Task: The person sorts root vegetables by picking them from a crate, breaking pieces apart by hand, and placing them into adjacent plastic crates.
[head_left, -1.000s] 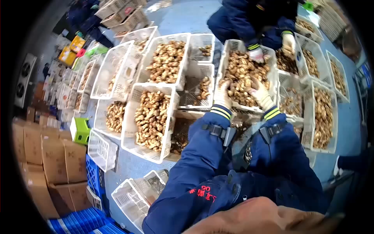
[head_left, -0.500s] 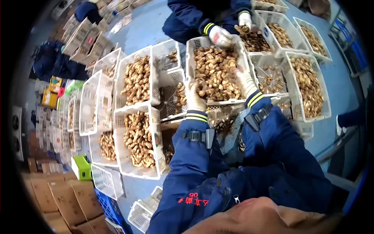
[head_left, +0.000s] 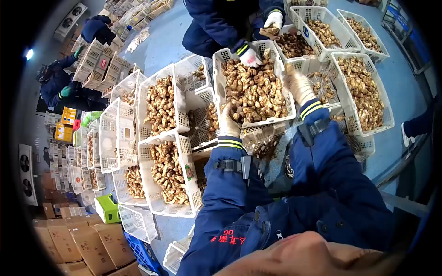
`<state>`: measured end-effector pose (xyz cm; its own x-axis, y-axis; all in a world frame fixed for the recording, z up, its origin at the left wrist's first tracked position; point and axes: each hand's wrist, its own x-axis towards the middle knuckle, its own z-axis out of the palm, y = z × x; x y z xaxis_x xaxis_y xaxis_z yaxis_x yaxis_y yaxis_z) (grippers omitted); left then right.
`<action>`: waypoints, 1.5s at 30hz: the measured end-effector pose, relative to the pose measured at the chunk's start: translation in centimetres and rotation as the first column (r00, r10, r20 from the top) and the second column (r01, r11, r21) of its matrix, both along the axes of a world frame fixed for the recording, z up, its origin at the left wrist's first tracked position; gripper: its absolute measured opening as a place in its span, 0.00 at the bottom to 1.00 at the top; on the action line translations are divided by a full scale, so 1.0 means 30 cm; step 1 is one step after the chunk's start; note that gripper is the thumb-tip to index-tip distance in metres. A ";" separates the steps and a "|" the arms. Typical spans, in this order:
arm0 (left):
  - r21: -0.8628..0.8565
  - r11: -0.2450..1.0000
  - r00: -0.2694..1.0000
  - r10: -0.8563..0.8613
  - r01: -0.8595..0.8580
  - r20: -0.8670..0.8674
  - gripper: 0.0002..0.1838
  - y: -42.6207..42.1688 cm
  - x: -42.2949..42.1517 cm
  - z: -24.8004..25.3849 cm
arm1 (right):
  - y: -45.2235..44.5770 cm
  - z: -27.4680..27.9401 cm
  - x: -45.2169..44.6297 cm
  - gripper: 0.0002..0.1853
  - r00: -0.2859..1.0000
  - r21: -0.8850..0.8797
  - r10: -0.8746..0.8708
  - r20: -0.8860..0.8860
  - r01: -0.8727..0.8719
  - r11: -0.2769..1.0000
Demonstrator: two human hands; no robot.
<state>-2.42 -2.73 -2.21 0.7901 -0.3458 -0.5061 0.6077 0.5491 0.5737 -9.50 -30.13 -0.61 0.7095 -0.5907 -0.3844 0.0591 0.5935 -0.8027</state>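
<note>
My left hand (head_left: pixel 229 123), in a pale glove, is at the near left corner of the central white crate (head_left: pixel 292 109), its fingers closed around something brown that I cannot make out. That crate is full of brown, knobbly, root-like pieces (head_left: pixel 258 94). My right hand (head_left: pixel 299 86) is over the crate's right rim, beside a crate with fewer pieces (head_left: pixel 323 87); a small brown thing shows at its fingertips, too small to name. Across the crate, a co-worker's gloved hand (head_left: pixel 251 58) touches the pieces, and the co-worker's other hand (head_left: pixel 275 19) holds a brown piece.
More filled crates stand to the left (head_left: pixel 195 202) and right (head_left: pixel 390 123). Cardboard boxes (head_left: pixel 92 244) and a green stool (head_left: pixel 107 208) are at lower left. Another person (head_left: pixel 57 83) is beside stacked crates at upper left. A shoe (head_left: pixel 405 135) shows at far right.
The view has turned, bringing more of the left side into sight. My right hand has moved from over the pieces to the crate's right rim. The co-worker's near hand has shifted among the pieces.
</note>
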 end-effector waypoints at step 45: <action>0.141 0.987 0.991 -0.089 0.075 0.098 0.11 -0.013 0.067 -0.018 | 0.095 -0.417 0.210 0.10 0.236 -0.137 -0.285 -0.929 -0.935 -0.328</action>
